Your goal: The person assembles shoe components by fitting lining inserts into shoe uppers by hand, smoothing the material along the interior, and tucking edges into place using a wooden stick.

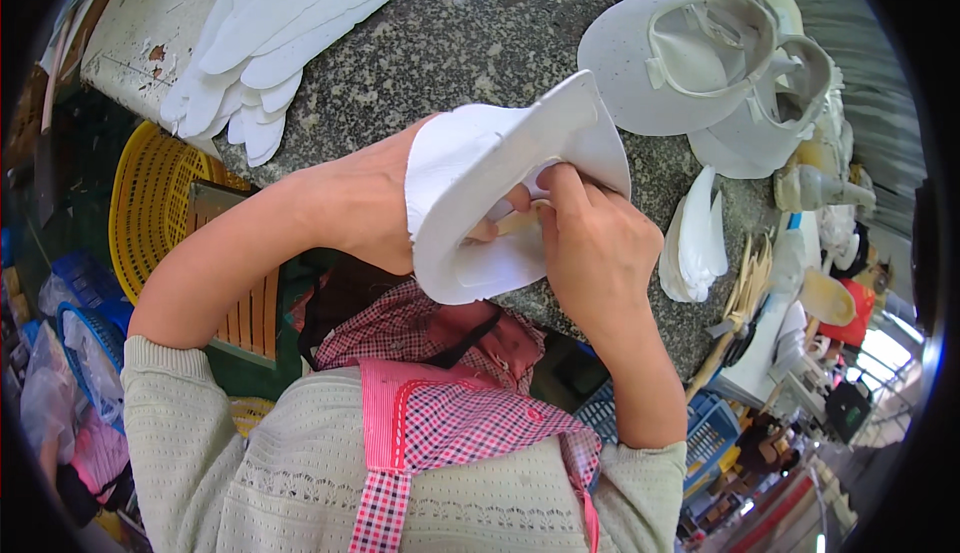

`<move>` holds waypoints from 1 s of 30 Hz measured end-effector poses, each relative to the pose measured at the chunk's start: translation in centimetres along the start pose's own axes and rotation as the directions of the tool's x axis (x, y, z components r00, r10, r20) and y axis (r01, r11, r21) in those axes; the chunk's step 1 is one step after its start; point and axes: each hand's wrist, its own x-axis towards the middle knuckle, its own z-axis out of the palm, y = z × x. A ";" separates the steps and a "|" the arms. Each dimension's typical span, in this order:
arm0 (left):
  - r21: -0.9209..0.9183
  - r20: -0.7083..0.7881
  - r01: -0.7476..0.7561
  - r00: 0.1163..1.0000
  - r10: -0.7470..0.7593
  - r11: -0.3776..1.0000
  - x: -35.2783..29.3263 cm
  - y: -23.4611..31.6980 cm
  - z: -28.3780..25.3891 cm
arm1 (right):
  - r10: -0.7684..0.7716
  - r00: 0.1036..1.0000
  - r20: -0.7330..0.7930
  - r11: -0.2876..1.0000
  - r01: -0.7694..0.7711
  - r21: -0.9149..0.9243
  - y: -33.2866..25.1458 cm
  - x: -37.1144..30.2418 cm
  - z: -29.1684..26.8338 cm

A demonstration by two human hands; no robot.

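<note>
A white, visor-like piece [500,193] with a broad flared brim and a ring-shaped collar is held up tilted in front of me. My left hand [385,208] grips it from the left; much of that hand is behind the piece, and some fingertips show through its opening. At the inner edge of the opening, my right hand [600,238] has its fingers bent and pinched together. Whether something small is between them, I cannot make out. Two similar whitish pieces, one brimmed [650,78] and another partly under it [745,143], lie at the upper right.
Long flat white strips [265,43] are piled at the upper left of the speckled stone tabletop [440,43]. Smaller white strips [690,243] lie right of my hands, near thin wooden sticks [750,278]. Below the table edge are yellow [140,203] and blue baskets [715,428].
</note>
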 end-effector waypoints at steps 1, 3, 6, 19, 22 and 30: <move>-0.003 0.002 -0.008 1.000 0.008 1.000 0.2 -0.2 0.2 | 0.051 0.997 0.053 0.997 -0.054 0.049 0.2 0.0 -0.1; 0.023 0.044 -0.091 0.995 0.090 0.996 0.4 -0.5 0.5 | 0.041 0.999 -0.003 0.990 -0.040 0.139 0.9 -0.2 0.2; 0.118 0.097 -0.039 0.995 0.028 0.992 1.0 0.6 0.2 | 0.111 0.994 0.025 0.893 -0.111 0.436 2.3 -0.3 -0.3; -0.037 0.156 0.127 0.980 -0.119 0.991 2.8 0.8 1.1 | 0.224 0.970 -0.094 0.872 -0.157 0.463 3.0 -1.3 1.7; 0.176 0.191 0.070 0.976 -0.104 0.982 3.3 1.2 0.4 | 0.244 0.969 -0.038 0.816 -0.184 0.548 3.7 -1.2 1.7; 0.077 0.206 0.110 0.971 -0.124 0.991 4.2 1.3 0.4 | 0.209 0.966 -0.153 0.904 -0.131 0.406 3.4 -1.0 2.6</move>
